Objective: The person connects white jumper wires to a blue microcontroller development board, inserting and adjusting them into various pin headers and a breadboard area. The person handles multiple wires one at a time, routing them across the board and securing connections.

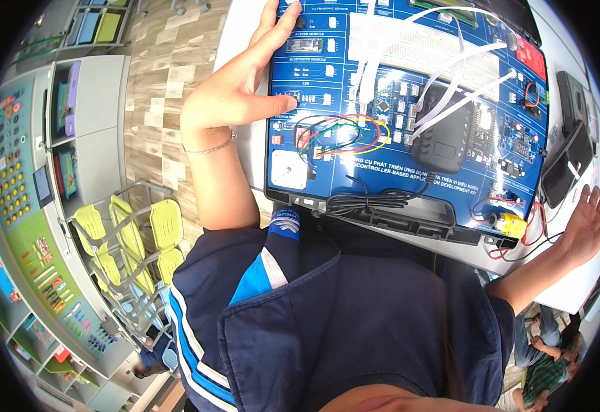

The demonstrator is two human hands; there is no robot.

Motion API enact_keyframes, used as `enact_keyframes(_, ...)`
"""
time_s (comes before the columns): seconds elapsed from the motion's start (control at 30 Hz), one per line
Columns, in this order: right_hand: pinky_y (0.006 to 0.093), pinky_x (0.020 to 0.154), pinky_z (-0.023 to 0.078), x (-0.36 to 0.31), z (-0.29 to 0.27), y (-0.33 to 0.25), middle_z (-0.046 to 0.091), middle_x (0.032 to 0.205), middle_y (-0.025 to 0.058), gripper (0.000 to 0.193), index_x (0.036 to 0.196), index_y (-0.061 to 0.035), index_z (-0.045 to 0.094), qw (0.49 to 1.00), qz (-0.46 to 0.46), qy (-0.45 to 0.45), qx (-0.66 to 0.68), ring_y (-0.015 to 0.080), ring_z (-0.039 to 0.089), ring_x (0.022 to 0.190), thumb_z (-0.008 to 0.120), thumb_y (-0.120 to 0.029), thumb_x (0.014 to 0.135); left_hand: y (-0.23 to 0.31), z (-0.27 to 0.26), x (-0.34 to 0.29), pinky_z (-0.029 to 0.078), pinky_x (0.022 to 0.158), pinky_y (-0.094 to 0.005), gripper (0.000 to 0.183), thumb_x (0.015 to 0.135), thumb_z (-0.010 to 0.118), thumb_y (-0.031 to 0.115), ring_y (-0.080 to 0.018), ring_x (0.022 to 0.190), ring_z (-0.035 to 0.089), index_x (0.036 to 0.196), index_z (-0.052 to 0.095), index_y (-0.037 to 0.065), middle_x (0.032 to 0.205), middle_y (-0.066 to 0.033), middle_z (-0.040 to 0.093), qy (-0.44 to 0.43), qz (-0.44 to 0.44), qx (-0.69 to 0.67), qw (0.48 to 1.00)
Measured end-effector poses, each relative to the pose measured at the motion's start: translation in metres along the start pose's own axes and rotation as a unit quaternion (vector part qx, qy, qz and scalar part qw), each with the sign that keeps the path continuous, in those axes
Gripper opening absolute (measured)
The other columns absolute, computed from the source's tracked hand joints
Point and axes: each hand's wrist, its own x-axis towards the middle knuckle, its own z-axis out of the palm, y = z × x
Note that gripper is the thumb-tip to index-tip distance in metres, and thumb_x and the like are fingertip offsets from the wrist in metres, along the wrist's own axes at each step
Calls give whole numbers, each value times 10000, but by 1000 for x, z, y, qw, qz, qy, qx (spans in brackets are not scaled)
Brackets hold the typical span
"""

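A blue microcontroller kit board (pixel 468 199) lies in an open black case in front of me. My left hand (pixel 245 86) rests along the board's left edge, thumb on its surface and fingers stretched toward the far side; it holds nothing. My right hand (pixel 583 230) lies on the white table right of the case, fingers apart, near a dark smartphone (pixel 566 168). On the board are a white breadboard (pixel 386 42), white ribbon cables (pixel 444 123), a black power adapter (pixel 443 141) and coloured jumper wires (pixel 382 130). A yellow gear motor (pixel 508 224) sits at the near right corner.
A bundled black cable (pixel 368 204) hangs over the case's front edge. Behind the phone lies a black device (pixel 572 96). Left are green folding chairs (pixel 125 237) and a cabinet (pixel 94 103). Other people (pixel 547 371) sit at lower right.
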Motion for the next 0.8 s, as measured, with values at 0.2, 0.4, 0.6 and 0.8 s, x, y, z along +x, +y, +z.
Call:
enact_keyframes(0.2, 650, 1225, 196, 4, -6, 1, 482, 1327, 326, 360, 1073, 143, 669, 1000, 15, 17, -13, 478, 382, 1367, 664, -170, 895, -5, -6, -2, -60, 1233, -423, 1033, 595, 681, -70, -288, 1581, -98, 1559, 310, -67, 1694, -194, 154, -22, 21, -10, 999)
enact_keyframes(0.4, 668, 1215, 214, 11, -19, -1, 454, 1330, 332, 354, 1073, 155, 653, 1000, 17, -11, 4, 482, 365, 1379, 650, -155, 902, -3, -6, -2, -51, 1234, -427, 1038, 590, 689, -73, -289, 1581, -96, 1560, 320, -57, 1691, -199, 163, -26, 36, -15, 999)
enact_keyframes(0.6, 652, 1207, 244, -4, 11, 1, 516, 1288, 302, 346, 1092, 132, 662, 1000, 1, 14, -21, 469, 374, 1372, 638, -171, 928, -5, -10, -5, -45, 1234, -425, 1050, 596, 684, -67, -287, 1582, -95, 1574, 303, -42, 1697, -194, 137, -40, 33, 6, 999)
enact_keyframes(0.8, 619, 1197, 269, -13, 38, 4, 551, 1313, 246, 320, 1091, 96, 674, 999, 10, 39, -32, 417, 441, 1315, 641, -186, 943, -5, -17, -6, -28, 1237, -416, 1063, 600, 690, -68, -280, 1584, -84, 1583, 286, -32, 1700, -191, 125, -57, 39, 6, 998)
